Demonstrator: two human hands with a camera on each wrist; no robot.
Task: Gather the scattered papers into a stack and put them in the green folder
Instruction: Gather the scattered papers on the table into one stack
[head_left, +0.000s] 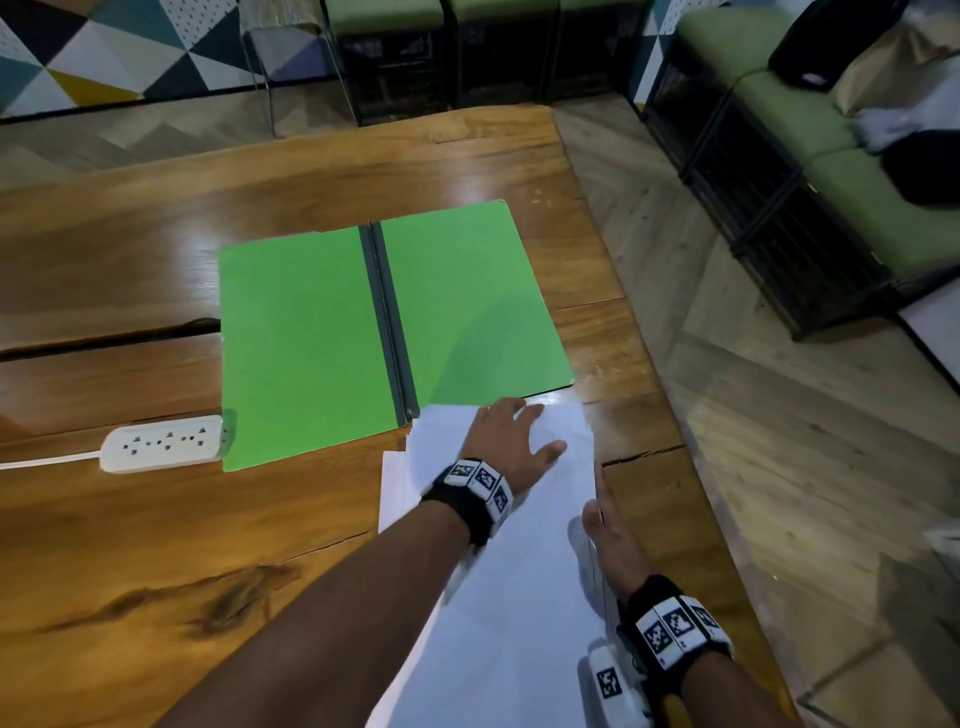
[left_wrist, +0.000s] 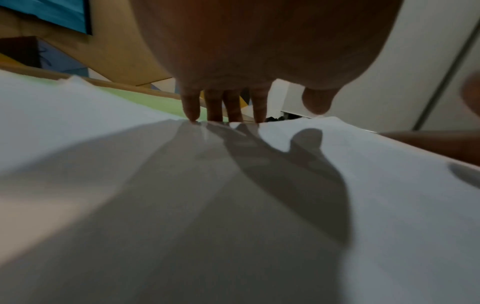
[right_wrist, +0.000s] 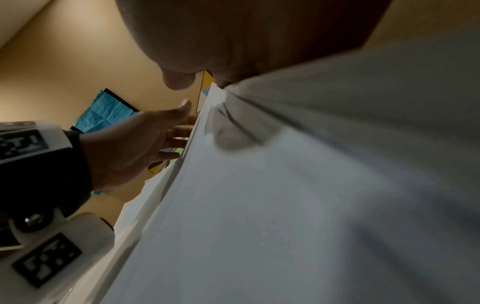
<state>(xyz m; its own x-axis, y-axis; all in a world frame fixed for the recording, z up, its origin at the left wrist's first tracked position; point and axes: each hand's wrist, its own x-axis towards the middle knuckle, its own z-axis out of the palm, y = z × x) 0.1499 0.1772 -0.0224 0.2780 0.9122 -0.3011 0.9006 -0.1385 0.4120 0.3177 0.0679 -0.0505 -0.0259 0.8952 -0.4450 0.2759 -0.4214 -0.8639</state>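
The green folder (head_left: 301, 343) lies open and flat on the wooden table (head_left: 156, 545), with a dark spine down its middle. Just in front of its right half sits a loose stack of white papers (head_left: 519, 571), sheets slightly offset at the left. My left hand (head_left: 511, 441) lies flat on top of the stack's far end, fingers (left_wrist: 223, 107) straight and spread, tips at the far edge. My right hand (head_left: 605, 530) stands against the stack's right edge with straight fingers. In the right wrist view the papers (right_wrist: 285, 205) cover its fingers; its thumb (right_wrist: 179, 82) is free.
A white power strip (head_left: 161, 442) with its cord lies left of the folder's near corner. The table's right edge (head_left: 670, 415) runs close beside the papers, with floor beyond. Green-cushioned benches (head_left: 857, 182) stand at the far right. A dark crack (head_left: 104, 338) crosses the tabletop.
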